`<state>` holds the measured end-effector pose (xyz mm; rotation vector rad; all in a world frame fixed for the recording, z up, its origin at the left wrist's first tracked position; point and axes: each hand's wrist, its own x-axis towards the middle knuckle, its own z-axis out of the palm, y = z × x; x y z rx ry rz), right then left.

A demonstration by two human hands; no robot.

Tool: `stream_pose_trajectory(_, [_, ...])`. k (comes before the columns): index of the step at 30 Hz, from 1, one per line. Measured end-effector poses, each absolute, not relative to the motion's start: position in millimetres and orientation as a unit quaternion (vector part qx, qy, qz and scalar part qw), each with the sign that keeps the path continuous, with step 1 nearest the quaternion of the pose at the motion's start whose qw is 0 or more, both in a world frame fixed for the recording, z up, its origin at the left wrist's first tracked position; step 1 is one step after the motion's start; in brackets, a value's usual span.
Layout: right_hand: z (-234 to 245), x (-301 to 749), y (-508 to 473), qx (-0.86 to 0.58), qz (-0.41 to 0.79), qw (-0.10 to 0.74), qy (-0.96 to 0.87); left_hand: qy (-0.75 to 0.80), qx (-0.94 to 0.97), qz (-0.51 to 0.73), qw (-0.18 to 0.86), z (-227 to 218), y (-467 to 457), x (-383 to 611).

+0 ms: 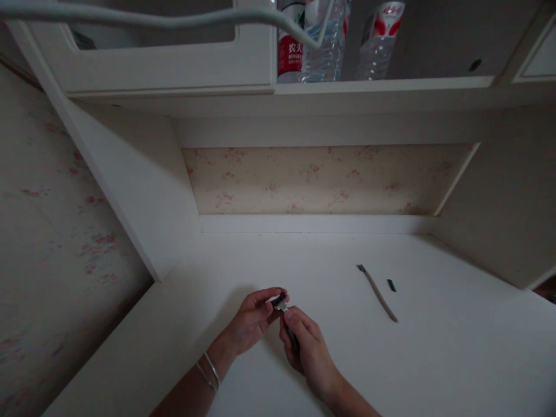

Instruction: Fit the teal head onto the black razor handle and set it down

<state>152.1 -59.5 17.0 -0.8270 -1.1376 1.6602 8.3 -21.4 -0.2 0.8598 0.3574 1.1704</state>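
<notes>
Between the fingertips of my left hand (251, 323) is a small dark bar-shaped piece (278, 299) that looks like a razor head. My right hand (309, 350) is closed around a dark razor handle (292, 339), its shiny silver neck (282, 306) pointing up toward the dark piece. The two parts meet or nearly touch; I cannot tell whether they are joined. Both hands are just above the white desk. To their right lies a thin beige toothbrush-like stick (380, 295) with a dark end. Beside it is a short dark green-black piece (391, 285).
Above the white desk (347, 365) hangs a white cabinet (174, 72), with several plastic bottles (324, 52) on its open shelf. A pale curved bar (152, 22) crosses the top. A side panel (125, 168) stands at the left, beside floral wallpaper (47, 231).
</notes>
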Motion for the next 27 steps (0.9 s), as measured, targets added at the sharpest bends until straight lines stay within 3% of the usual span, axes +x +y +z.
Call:
stream_pose_trajectory(19, [12.7,154.3,-58.3,-0.375,0.624,0.470,-0.499,0.187,0.426,0.542,0.700,3.6,-19.1,6.4])
stream_pose_trajectory(27, [20.8,156.4,-57.6,-0.343,0.675,0.440,-0.482,0.190,0.435,0.529,0.704,0.1,-17.9,2.4])
